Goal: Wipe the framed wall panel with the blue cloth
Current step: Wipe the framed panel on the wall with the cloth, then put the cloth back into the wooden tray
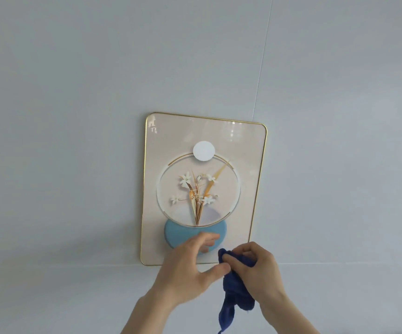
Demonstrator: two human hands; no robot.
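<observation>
Right hand [255,266] has the blue cloth [236,288] bunched in a tight grip, tail hanging down, just below the bottom right corner of the gold-framed wall panel [243,145]. Left hand [187,266] is open w/ fingers spread, reaching over the panel's lower edge by the printed blue vase [178,233], thumb next to the cloth. We can't tell if the fingertips touch the glass.

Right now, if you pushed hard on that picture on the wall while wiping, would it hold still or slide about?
The picture looks stiff and flat against the wall, so it probably won't flex. Its glossy face shows reflections, so the cloth should glide easily. The left hand rests on its lower part, perhaps to steady it, which hints it could shift.
</observation>
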